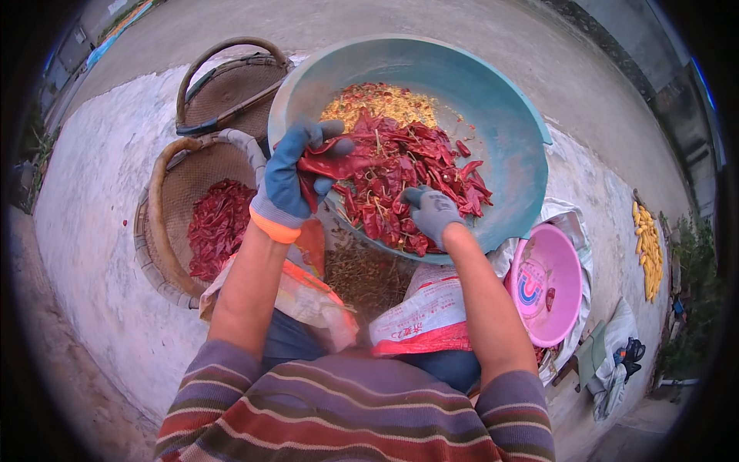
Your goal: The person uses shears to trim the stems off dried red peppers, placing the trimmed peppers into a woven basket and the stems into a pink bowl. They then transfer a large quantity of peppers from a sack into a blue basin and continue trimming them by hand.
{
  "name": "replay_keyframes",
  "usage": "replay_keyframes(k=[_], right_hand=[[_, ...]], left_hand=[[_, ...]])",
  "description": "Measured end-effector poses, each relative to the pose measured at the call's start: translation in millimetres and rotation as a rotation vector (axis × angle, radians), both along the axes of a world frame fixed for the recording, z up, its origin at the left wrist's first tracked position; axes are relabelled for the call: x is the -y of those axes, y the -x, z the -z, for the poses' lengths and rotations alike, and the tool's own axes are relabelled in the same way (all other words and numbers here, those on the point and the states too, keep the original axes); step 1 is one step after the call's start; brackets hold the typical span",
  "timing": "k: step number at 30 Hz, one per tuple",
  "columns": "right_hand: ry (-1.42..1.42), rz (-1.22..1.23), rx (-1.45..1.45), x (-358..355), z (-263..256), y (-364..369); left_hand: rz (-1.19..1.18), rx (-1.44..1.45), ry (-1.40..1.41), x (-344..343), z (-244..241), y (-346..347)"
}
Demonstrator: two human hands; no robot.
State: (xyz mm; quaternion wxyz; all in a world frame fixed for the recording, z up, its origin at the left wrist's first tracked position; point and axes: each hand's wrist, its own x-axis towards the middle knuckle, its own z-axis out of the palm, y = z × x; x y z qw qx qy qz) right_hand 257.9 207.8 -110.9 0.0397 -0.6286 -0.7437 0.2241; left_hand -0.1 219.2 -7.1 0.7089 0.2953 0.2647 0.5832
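Observation:
My left hand [290,173], in a blue and grey coated work glove with an orange cuff, grips several dried red chili peppers [346,163] above the left side of a wide teal plastic basin [508,144]. Inside the basin lies a heap of dried red chilies [398,179], some with pale stems. Yellow chili seeds [404,104] are spread behind the heap. My right hand [432,211], gloved in grey, rests at the near right of the heap with its fingers curled down against the chilies. Whether those fingers hold one cannot be seen.
Left stands a woven basket [147,231] with red chili pieces [219,225]; behind it is another handled basket [231,92]. Printed woven sacks [427,312] cover my legs, with brown debris [364,271] between them. Right are a pink basin [563,260] and corn cobs [648,251].

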Motion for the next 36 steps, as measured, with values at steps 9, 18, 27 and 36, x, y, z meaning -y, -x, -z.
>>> replay_keyframes(k=[9, 18, 27, 36], right_hand=[[0.067, -0.055, 0.387, -21, 22, 29], [0.013, 0.537, -0.99, -4, -11, -26], [-0.356, 0.351, -1.023, 33, -51, 15], [-0.634, 0.113, -0.745, 45, -55, 27]], left_hand=[[0.151, 0.027, -0.097, -1, 12, 15], [0.209, -0.301, 0.028, 5, 4, -11], [0.299, -0.527, 0.048, 24, 19, -64], [0.28, -0.477, 0.03, 23, 17, -74]])
